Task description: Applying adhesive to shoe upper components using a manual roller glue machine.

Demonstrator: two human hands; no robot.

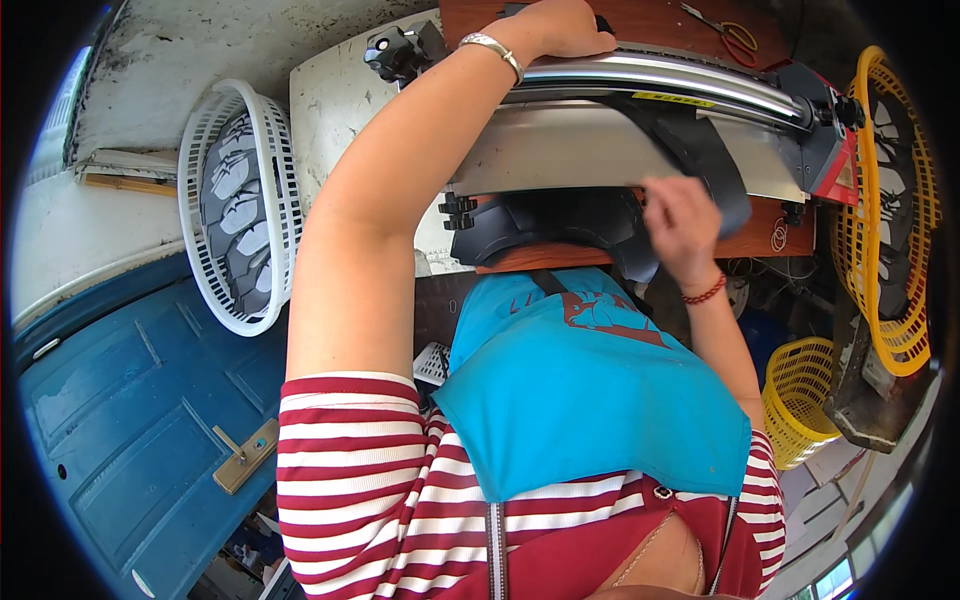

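My left hand (560, 28) reaches far forward and rests on top of a bench machine, its fingers curled over the back edge beside a shiny steel roller (660, 78). What it grips is hidden. My right hand (682, 228) pinches a black curved rubber shoe-sole piece (705, 160) that lies on the machine's grey metal plate (560, 150). More black sole pieces (550, 222) are stacked just under the plate's front edge, on a brown wooden bench (770, 235). A silver bracelet sits on my left wrist, a red cord on the right.
A white plastic basket (195, 215) with grey-and-black soles stands at the left. Two yellow baskets (800, 390) sit at the right, the upper yellow basket (895, 330) holding black soles. Scissors (728, 32) lie at the far edge. A blue door panel (130, 400) lies lower left.
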